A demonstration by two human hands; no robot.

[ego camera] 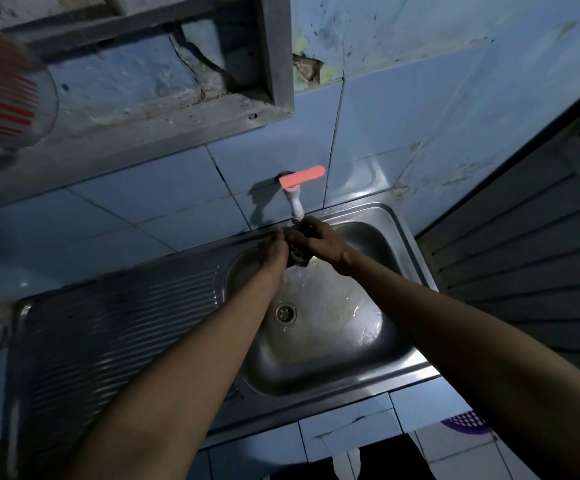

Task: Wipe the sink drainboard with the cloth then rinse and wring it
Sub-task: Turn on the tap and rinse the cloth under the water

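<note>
Both hands meet over the far edge of the sink basin (378, 362), directly under the white tap (294, 199) with its red lever. Between them sits the cloth (298, 251), a dark, crumpled, wet-looking wad. Left hand (274, 249) grips it from the drainboard side and right hand (316, 240) curls over it from the other side, fingers clamped around the bundle. Alongside, at the basin's left edge, lies the ribbed drainboard (115, 327).
</note>
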